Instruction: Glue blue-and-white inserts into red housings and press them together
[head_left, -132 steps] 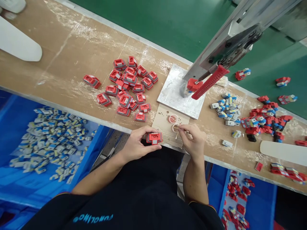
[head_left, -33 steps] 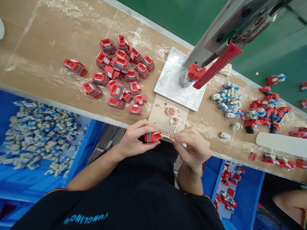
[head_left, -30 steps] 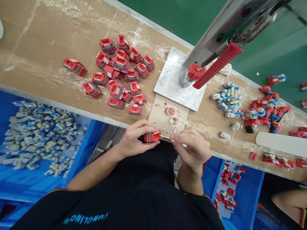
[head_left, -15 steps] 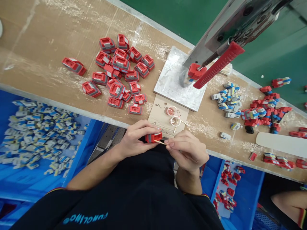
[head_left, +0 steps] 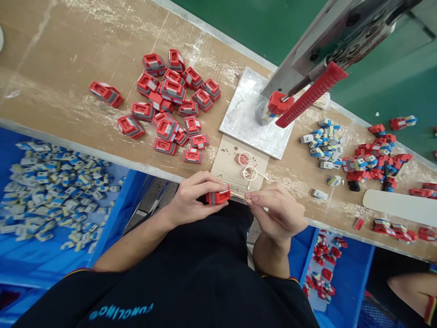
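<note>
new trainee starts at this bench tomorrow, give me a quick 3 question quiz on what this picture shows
1. True or false: the left hand holds a red and grey part.
2. What does the right hand pinch? A) a thin stick B) a screwdriver C) a brush
3. Fill in: the blue bin left of the person holds many small ____ and blue pieces.

Key:
1. True
2. A; the thin stick points at the part.
3. Grey

Factory assembly bench: hand press [head_left: 309, 95], piles of red parts [head_left: 170, 109], blue bins [head_left: 112, 228].
</note>
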A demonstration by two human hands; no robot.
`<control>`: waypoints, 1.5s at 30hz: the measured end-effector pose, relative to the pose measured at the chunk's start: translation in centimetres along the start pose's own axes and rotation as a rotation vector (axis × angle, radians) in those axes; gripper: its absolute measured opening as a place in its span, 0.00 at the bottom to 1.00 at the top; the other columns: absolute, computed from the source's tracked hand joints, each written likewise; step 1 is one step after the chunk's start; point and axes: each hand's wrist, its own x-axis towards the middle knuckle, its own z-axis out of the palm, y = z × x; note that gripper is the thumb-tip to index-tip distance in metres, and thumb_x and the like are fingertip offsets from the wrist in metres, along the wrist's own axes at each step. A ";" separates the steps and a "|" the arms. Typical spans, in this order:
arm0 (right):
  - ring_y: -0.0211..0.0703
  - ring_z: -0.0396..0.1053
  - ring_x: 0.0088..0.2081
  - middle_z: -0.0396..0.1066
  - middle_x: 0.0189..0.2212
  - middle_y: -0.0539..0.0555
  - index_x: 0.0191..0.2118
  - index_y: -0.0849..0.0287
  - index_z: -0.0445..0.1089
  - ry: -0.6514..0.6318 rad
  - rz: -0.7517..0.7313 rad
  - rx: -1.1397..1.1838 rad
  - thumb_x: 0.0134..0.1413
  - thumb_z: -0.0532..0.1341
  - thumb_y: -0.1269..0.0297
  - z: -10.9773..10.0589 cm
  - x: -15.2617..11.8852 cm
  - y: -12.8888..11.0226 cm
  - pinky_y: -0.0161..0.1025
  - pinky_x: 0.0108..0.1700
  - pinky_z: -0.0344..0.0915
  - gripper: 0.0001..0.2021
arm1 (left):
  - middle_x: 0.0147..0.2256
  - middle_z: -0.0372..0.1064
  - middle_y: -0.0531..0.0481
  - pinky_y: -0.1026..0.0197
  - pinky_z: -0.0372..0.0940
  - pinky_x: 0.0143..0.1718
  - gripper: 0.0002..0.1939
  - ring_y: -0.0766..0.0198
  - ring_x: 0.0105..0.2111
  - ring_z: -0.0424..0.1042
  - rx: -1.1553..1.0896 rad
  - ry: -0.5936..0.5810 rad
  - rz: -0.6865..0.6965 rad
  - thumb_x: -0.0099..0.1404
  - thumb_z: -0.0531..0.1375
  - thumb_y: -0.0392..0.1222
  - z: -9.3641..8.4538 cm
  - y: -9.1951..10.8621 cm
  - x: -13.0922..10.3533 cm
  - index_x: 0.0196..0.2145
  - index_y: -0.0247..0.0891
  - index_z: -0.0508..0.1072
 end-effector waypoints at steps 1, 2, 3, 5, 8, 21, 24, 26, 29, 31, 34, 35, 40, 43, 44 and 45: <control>0.43 0.80 0.27 0.84 0.30 0.51 0.44 0.56 0.78 -0.002 -0.004 0.006 0.64 0.68 0.77 0.0 0.0 0.0 0.40 0.27 0.74 0.08 | 0.41 0.82 0.45 0.62 0.79 0.41 0.14 0.61 0.39 0.83 0.002 0.001 0.002 0.64 0.75 0.36 0.0 0.0 0.0 0.46 0.39 0.80; 0.43 0.80 0.27 0.85 0.31 0.51 0.44 0.56 0.78 -0.001 -0.009 0.011 0.64 0.68 0.77 0.0 0.0 0.0 0.40 0.27 0.75 0.09 | 0.41 0.82 0.45 0.62 0.79 0.41 0.14 0.61 0.39 0.83 0.003 0.002 0.003 0.64 0.75 0.36 0.0 0.0 0.0 0.46 0.39 0.81; 0.43 0.80 0.27 0.85 0.31 0.51 0.45 0.56 0.78 0.000 -0.013 0.015 0.64 0.68 0.77 0.0 -0.1 0.0 0.40 0.28 0.75 0.09 | 0.41 0.83 0.45 0.62 0.79 0.41 0.14 0.61 0.39 0.83 0.004 0.002 0.001 0.64 0.75 0.36 0.0 0.0 0.0 0.47 0.40 0.81; 0.43 0.80 0.26 0.85 0.31 0.51 0.47 0.54 0.79 0.005 -0.014 0.017 0.64 0.68 0.77 0.0 0.0 -0.1 0.40 0.27 0.75 0.11 | 0.41 0.83 0.46 0.62 0.79 0.41 0.15 0.61 0.38 0.83 0.000 0.003 -0.004 0.63 0.76 0.36 0.0 -0.1 0.0 0.47 0.40 0.81; 0.44 0.80 0.26 0.85 0.32 0.50 0.49 0.52 0.80 -0.009 -0.008 0.000 0.64 0.68 0.76 -0.1 0.0 -0.2 0.41 0.27 0.75 0.13 | 0.41 0.83 0.46 0.61 0.80 0.41 0.16 0.61 0.38 0.83 -0.008 0.011 -0.005 0.61 0.76 0.35 0.1 -0.1 0.0 0.46 0.41 0.81; 0.44 0.81 0.28 0.86 0.34 0.52 0.50 0.55 0.80 -0.047 -0.009 -0.008 0.62 0.70 0.78 0.1 -0.3 -1.5 0.41 0.28 0.76 0.14 | 0.40 0.79 0.49 0.63 0.77 0.36 0.16 0.64 0.34 0.81 0.079 0.134 0.044 0.60 0.77 0.35 0.9 -0.5 -0.5 0.42 0.42 0.78; 0.44 0.81 0.27 0.86 0.34 0.51 0.51 0.54 0.79 -0.061 0.003 0.017 0.62 0.69 0.78 0.5 -0.5 -1.7 0.41 0.28 0.76 0.15 | 0.39 0.79 0.50 0.64 0.77 0.35 0.14 0.64 0.34 0.80 0.112 0.141 0.065 0.62 0.76 0.35 0.9 -0.4 -0.4 0.41 0.42 0.77; 0.44 0.80 0.27 0.86 0.34 0.51 0.52 0.52 0.79 -0.072 0.013 0.035 0.63 0.69 0.78 0.7 -0.5 -1.9 0.41 0.27 0.76 0.16 | 0.39 0.78 0.50 0.65 0.77 0.35 0.12 0.65 0.34 0.80 0.116 0.152 0.075 0.64 0.75 0.36 1.0 -0.4 -0.3 0.41 0.42 0.77; 0.43 0.80 0.26 0.86 0.34 0.50 0.51 0.53 0.79 -0.081 0.008 0.053 0.63 0.69 0.77 0.8 -0.5 -1.9 0.40 0.26 0.76 0.15 | 0.39 0.78 0.49 0.65 0.77 0.36 0.10 0.65 0.35 0.80 0.106 0.169 0.082 0.66 0.74 0.37 1.2 -0.3 -0.3 0.40 0.41 0.76; 0.42 0.80 0.26 0.86 0.34 0.51 0.50 0.55 0.79 -0.074 -0.009 0.043 0.63 0.69 0.77 0.7 -0.3 -1.8 0.40 0.26 0.76 0.13 | 0.39 0.77 0.49 0.65 0.76 0.36 0.11 0.65 0.35 0.80 0.101 0.172 0.082 0.65 0.74 0.37 1.2 -0.3 -0.4 0.40 0.41 0.77; 0.43 0.80 0.27 0.85 0.32 0.53 0.45 0.58 0.79 -0.046 -0.034 -0.002 0.62 0.69 0.79 0.4 0.1 -1.6 0.40 0.27 0.76 0.10 | 0.39 0.78 0.49 0.64 0.76 0.36 0.11 0.64 0.35 0.80 0.104 0.166 0.082 0.64 0.75 0.36 1.1 -0.3 -0.4 0.41 0.40 0.77; 0.43 0.80 0.28 0.85 0.31 0.54 0.44 0.59 0.79 -0.038 -0.039 -0.009 0.62 0.69 0.80 0.4 0.2 -1.6 0.40 0.27 0.76 0.09 | 0.39 0.78 0.48 0.64 0.76 0.36 0.11 0.64 0.35 0.79 0.106 0.162 0.084 0.65 0.74 0.36 1.1 -0.3 -0.4 0.41 0.40 0.77; 0.42 0.79 0.28 0.85 0.33 0.54 0.43 0.60 0.78 -0.089 -0.019 0.055 0.64 0.68 0.79 0.7 -0.1 -1.9 0.39 0.28 0.75 0.07 | 0.39 0.77 0.49 0.65 0.75 0.35 0.09 0.65 0.34 0.79 0.120 0.158 0.089 0.68 0.73 0.40 1.2 -0.3 -0.2 0.40 0.41 0.76; 0.41 0.79 0.28 0.85 0.33 0.54 0.43 0.60 0.78 -0.085 -0.012 0.063 0.65 0.68 0.78 0.9 -0.2 -1.8 0.39 0.28 0.75 0.06 | 0.38 0.77 0.49 0.65 0.76 0.35 0.09 0.66 0.34 0.79 0.117 0.157 0.092 0.69 0.72 0.40 1.2 -0.4 -0.2 0.40 0.40 0.76; 0.41 0.79 0.28 0.85 0.33 0.54 0.43 0.60 0.78 -0.076 -0.013 0.057 0.65 0.68 0.78 0.9 -0.2 -1.7 0.38 0.28 0.76 0.06 | 0.38 0.77 0.49 0.65 0.76 0.35 0.09 0.65 0.34 0.79 0.117 0.154 0.092 0.68 0.72 0.39 1.2 -0.4 -0.2 0.40 0.40 0.75; 0.41 0.80 0.28 0.85 0.32 0.54 0.43 0.60 0.77 -0.066 -0.013 0.048 0.65 0.68 0.78 0.9 -0.1 -1.7 0.38 0.28 0.76 0.07 | 0.38 0.77 0.49 0.65 0.76 0.35 0.09 0.65 0.34 0.80 0.116 0.151 0.091 0.67 0.73 0.38 1.2 -0.4 -0.3 0.40 0.40 0.75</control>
